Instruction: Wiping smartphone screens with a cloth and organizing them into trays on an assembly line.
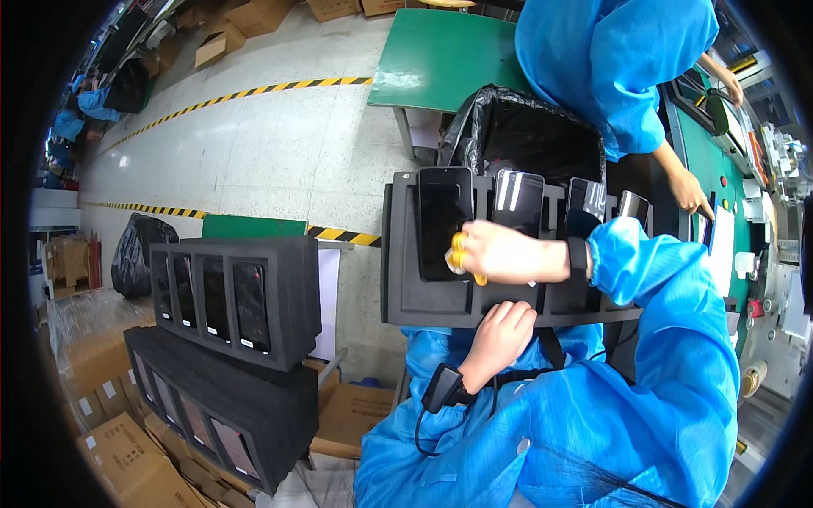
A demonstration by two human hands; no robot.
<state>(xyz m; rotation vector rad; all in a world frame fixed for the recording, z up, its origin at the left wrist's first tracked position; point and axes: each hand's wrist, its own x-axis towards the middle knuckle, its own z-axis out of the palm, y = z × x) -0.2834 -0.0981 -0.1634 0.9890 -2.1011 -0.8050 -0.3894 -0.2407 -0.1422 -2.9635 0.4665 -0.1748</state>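
Note:
A black foam tray [432, 300] lies in front of me, with phones standing in its slots. My right hand [512, 252] is over the lower part of the leftmost phone [444, 199]. Its fingertips wear yellow finger cots [460, 245] and are pinched together around something small and whitish, too hidden to name. To the right sit a second phone [518, 190], a third phone [584, 203] and a partly covered fourth phone [633, 206]. My left hand [501, 340] grips the tray's near edge, fingers bent over the rim and thumb hidden.
At left, two stacked foam trays [296, 288] hold more phones. Behind my tray stands a bin with a black liner [542, 140], beside a green table [449, 59]. A co-worker's blue sleeve [605, 68] and hand [688, 190] reach over the right bench. Cardboard boxes [135, 461] fill the lower left.

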